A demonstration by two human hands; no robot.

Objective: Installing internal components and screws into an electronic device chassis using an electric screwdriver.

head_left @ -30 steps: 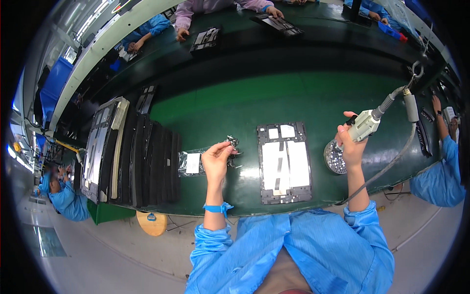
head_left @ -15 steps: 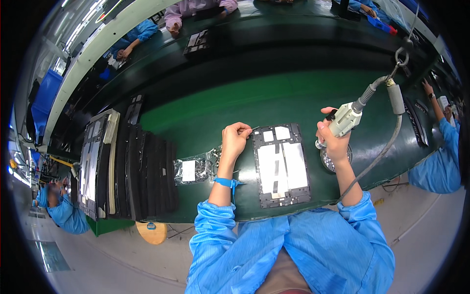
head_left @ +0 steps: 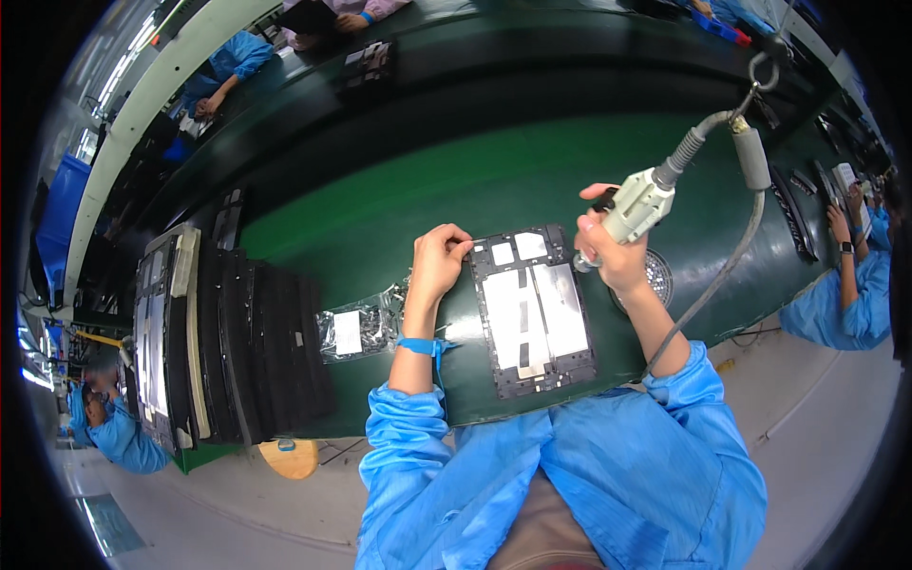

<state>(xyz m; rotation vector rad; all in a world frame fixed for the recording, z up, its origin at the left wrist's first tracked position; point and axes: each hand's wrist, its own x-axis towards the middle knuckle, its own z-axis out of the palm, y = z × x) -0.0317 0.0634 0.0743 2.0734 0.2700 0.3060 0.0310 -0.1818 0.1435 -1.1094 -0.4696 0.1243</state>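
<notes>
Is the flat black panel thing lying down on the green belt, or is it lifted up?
Lying flat. The rectangular black panel rests on the green belt, with the left hand touching its top corner.

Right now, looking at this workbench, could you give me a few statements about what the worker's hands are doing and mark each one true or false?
1. The right hand grips a hanging powered screwdriver. True.
2. The left hand rests on the stack of black panels. False: it touches the top left corner of the open black device frame.
3. A clear plastic bag lies left of the frame. True.
4. The bench surface is red. False: it is green.
</notes>
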